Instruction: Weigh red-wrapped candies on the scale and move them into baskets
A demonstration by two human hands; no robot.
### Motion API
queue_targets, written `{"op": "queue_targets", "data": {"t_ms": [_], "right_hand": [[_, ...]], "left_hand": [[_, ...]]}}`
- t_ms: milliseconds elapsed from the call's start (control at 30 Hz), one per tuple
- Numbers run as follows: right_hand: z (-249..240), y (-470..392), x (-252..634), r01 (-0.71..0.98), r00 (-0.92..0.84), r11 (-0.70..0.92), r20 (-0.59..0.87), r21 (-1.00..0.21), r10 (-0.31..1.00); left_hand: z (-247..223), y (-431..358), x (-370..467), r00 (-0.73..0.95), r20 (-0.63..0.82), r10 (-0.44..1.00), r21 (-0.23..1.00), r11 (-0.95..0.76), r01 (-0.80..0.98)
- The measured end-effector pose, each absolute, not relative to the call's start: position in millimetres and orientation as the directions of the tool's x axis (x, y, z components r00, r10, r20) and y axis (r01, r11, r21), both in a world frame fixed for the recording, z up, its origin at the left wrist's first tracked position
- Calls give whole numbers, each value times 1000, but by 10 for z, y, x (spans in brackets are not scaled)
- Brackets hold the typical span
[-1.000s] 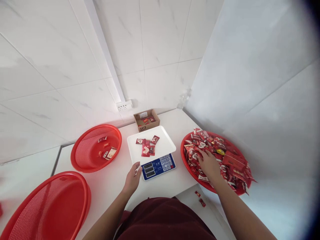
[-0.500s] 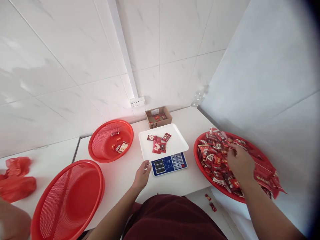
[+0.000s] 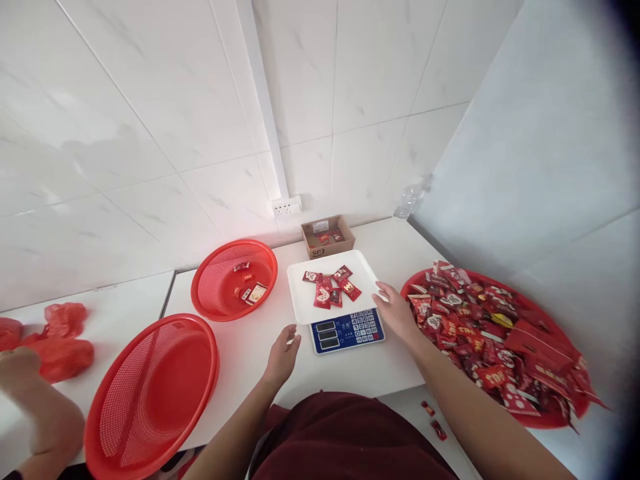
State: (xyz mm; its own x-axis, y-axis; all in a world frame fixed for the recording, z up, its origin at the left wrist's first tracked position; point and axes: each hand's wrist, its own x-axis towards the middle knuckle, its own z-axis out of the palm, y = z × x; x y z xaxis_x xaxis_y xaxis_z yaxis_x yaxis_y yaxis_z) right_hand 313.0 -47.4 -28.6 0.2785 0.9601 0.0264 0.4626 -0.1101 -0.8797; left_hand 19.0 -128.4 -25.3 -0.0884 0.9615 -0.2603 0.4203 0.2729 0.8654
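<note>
A digital scale (image 3: 349,331) with a white tray (image 3: 305,308) stands in front of me. Several red-wrapped candies (image 3: 330,287) lie in a loose cluster on the tray. By the tray's right edge is my right hand (image 3: 397,312), its fingers apart with nothing in them. My left hand (image 3: 283,353) hovers just left of the scale's keypad panel, fingers loosely apart and holding nothing. To the right, a large red basin (image 3: 407,283) is heaped with wrapped candies and red packets.
Left of the scale stand two red mesh baskets, the farther one (image 3: 200,283) with several candies inside and the nearer one (image 3: 215,360). A cardboard box (image 3: 325,251) sits behind the tray. Another person's hand (image 3: 30,393) is near red plastic bags (image 3: 65,353) at far left.
My right hand has moved left from the basin to the tray's edge. One more red candy now lies on the tray's right side. The view has shifted slightly.
</note>
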Motion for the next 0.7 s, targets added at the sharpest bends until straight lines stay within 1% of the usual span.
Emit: {"op": "queue_targets", "data": {"t_ms": [33, 100, 167, 267, 333, 433, 567, 633, 700], "right_hand": [[-314, -532, 3189, 555, 253, -64, 95, -829, 963], [-406, -689, 3334, 723, 191, 34, 246, -690, 950], [-540, -876, 3478, 838, 123, 92, 350, -537, 929], [-758, -1140, 3615, 929, 33, 112, 380, -352, 924], [-868, -1270, 3636, 958, -2, 105, 357, -268, 934], [-935, -1379, 3591, 979, -5, 69, 317, -191, 948], [-911, -1420, 3500, 992, 10, 27, 285, -125, 958], [-894, -1427, 3474, 993, 12, 20, 277, -114, 961], [-888, -1434, 3465, 994, 6, 23, 277, -103, 961]], "left_hand": [[-264, -1282, 134, -115, -250, 961, 858, 275, 434], [-283, -1269, 1, -173, -219, 960, 839, 276, 469], [-288, -1244, -161, -231, -171, 958, 806, 271, 526], [-257, -1190, -424, -291, -72, 954, 731, 249, 636], [-215, -1146, -572, -307, -5, 952, 684, 227, 693], [-144, -1083, -703, -338, 61, 939, 648, 220, 729], [-83, -1002, -788, -388, 67, 919, 593, 276, 756], [-81, -950, -869, -458, 53, 887, 513, 370, 775], [-102, -890, -996, -580, 41, 813, 430, 510, 745]]}}
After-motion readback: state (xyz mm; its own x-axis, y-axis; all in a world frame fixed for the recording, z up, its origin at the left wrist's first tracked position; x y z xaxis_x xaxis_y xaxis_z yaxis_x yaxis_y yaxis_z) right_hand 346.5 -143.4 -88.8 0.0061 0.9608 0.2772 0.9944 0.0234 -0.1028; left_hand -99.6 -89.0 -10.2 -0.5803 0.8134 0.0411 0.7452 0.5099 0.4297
